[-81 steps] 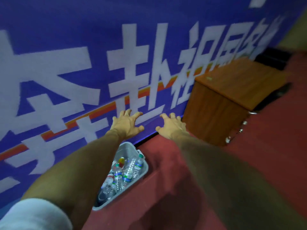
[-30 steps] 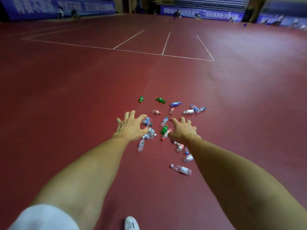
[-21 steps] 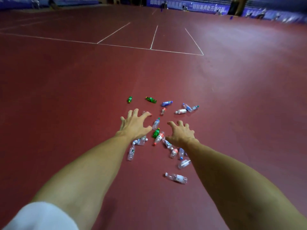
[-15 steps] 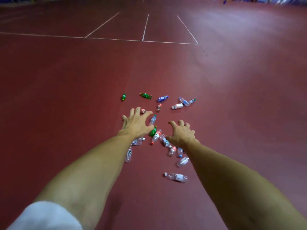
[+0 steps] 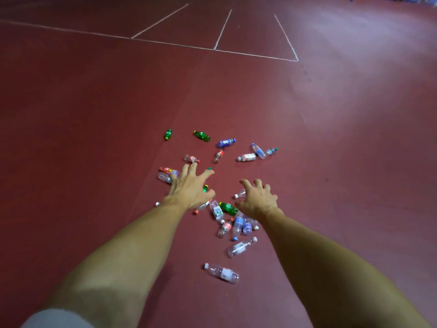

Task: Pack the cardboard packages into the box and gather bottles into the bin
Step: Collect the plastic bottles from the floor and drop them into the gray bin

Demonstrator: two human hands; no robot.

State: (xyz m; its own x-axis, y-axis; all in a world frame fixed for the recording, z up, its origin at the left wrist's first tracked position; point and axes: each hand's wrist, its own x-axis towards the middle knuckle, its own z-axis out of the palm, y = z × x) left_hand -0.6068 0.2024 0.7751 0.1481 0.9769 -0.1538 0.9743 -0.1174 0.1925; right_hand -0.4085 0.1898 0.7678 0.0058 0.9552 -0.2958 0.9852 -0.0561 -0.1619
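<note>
Left hand (image 5: 189, 188): stretched forward over the left part of the scatter, back up, fingers spread wide apart and nearly straight, holding nothing.
Right hand (image 5: 257, 200): stretched forward beside it, fingers apart and bent at the tips, holding nothing.
Contact: it cannot be told whether either hand touches a bottle below it (the palms hide what lies under them).
Bottles (image 5: 238, 224): all lying on their sides on the red floor (image 5: 94, 138), loosely scattered ahead of the person.
Green bottle (image 5: 228, 208): lies between the two wrists, just beside a clear bottle with a green label (image 5: 216, 210).
Far row: a small green bottle (image 5: 167, 134), another green one (image 5: 202, 135) and a blue bottle (image 5: 226, 142) lie beyond the fingertips, well apart from one another.
Nearest bottle (image 5: 222, 273): clear, white cap, alone, between the forearms.
Tilted clear bottle (image 5: 241, 247): lies just beyond the nearest one, near the right forearm.
Floor markings: white lines (image 5: 222, 29) cross the far floor.
Sleeve (image 5: 56, 318): white, at the left arm's near end.
</note>
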